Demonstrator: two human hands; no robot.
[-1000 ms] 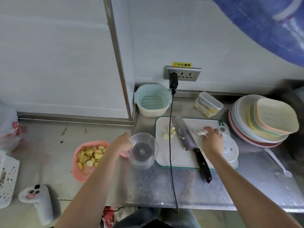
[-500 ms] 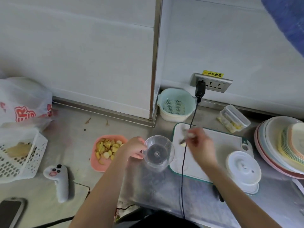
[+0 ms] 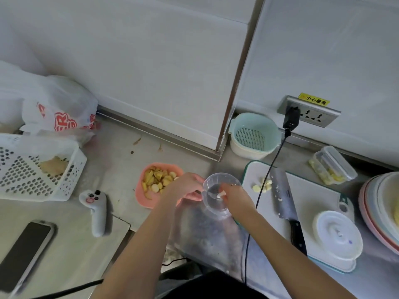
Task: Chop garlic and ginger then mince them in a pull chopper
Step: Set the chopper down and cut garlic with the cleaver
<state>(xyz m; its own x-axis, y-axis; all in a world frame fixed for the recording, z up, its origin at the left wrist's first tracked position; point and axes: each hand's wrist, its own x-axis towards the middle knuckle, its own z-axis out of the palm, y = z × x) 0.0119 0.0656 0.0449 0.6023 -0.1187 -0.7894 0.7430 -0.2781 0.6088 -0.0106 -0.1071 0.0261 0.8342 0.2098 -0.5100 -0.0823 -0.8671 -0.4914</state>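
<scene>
Head view: one frame, looking down at a steel desk (image 3: pixel 121 169) set against a white wall.
Left hand (image 3: pixel 185 186): grip is closed on the left rim of the clear chopper bowl (image 3: pixel 218 201), fingers curled round the edge.
Right hand (image 3: pixel 235 197): placed over the bowl's right side, fingertips narrowed in a pinch on a pale garlic piece (image 3: pixel 222 193) held above the bowl's inside.
Chopper bowl: stands on the desk between both grips, touching each.
Pink dish (image 3: pixel 149 201): just left of the left grip, partly under that hand, filled with yellow ginger chunks (image 3: pixel 158 180).
Cutting board (image 3: pixel 313 197): just right of the right grip, white with a green edge.
Garlic slices (image 3: pixel 262 185): on the board's left end, near the right grip.
Cleaver (image 3: pixel 282 197): flat on the board, right of the garlic slices, black handle toward the person, white bits on the blade.
Chopper lid (image 3: pixel 338 236): white, on the board's near right corner, well apart from both grips.
Black cable (image 3: pixel 272 167): runs from the wall socket (image 3: pixel 311 112) across the board's left end, close beside the right forearm.
Green strainer basket (image 3: pixel 254 134): beyond the bowl, against the wall.
Lidded clear box (image 3: pixel 332 165): far right of the grips, beyond the board.
Stacked plates (image 3: pixel 380 210): at the right edge of frame.
White perforated basket (image 3: pixel 32 169), plastic bag (image 3: pixel 58 108), phone (image 3: pixel 23 253), small white controller (image 3: pixel 96 210): all well left of the left grip.
</scene>
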